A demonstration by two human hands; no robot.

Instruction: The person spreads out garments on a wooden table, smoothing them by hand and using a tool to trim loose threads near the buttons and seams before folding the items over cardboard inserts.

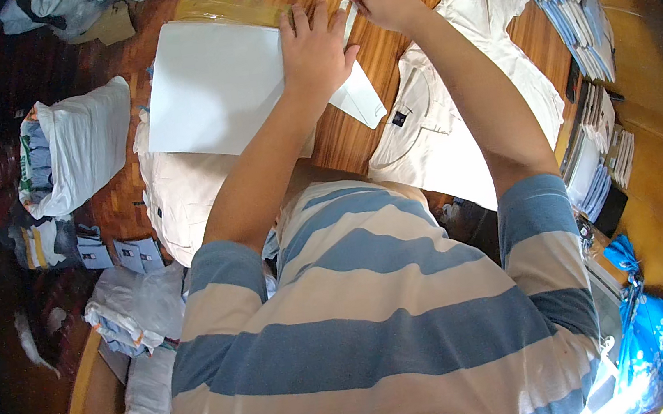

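My left hand (316, 50) lies flat with its fingers apart at the right edge of a white board (209, 89), partly over a smaller white piece (360, 102) with an angled end. Just right of it, my right hand (382, 2) is closed in a pinch on a thin pale strip (348, 21); what the strip is made of is unclear. Beneath the board, a cream garment (181, 196) sticks out toward me. A cream T-shirt (453, 122) with a dark neck label is spread on the wooden table (339, 136), under my right forearm.
Amber tape-like strips (229, 9) line the board's far edge. Stacks of folded garments (563, 1) stand at the far right. White-wrapped clothing packs (84, 146) lie at the left. A knotted blue bag (650, 342) sits at the lower right.
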